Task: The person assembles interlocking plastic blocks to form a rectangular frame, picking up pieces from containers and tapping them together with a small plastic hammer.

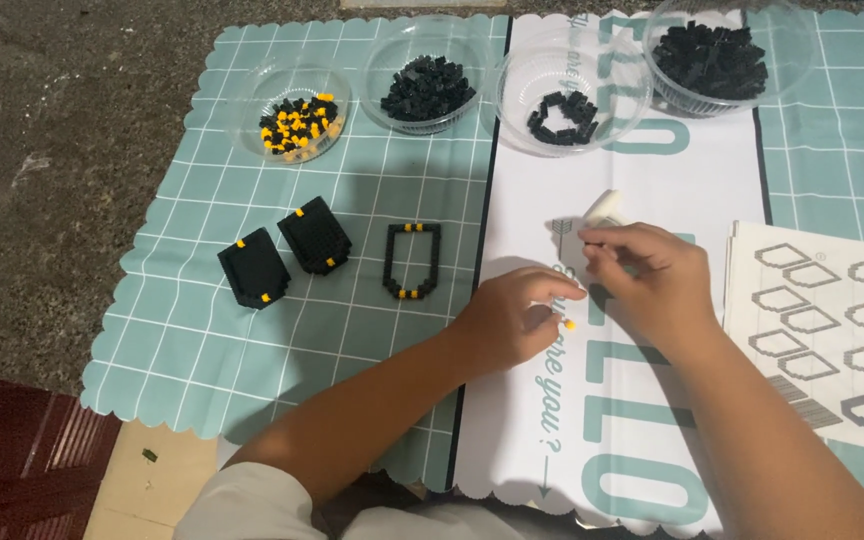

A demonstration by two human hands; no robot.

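Centrally, the left hand [512, 320] pinches a tiny yellow brick [570, 324], while the right hand [652, 275] grips a white tool [604, 208]; 4 bowls [572, 100] line the frame's top.

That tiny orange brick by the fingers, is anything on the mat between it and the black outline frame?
Nothing visible. The orange brick sits at the left hand fingertips, and only bare mat lies between it and the outline frame.

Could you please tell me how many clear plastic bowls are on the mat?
4, in a row along the far edge: the leftmost bowl, second bowl, third bowl, and rightmost bowl, partly cut off by the frame.
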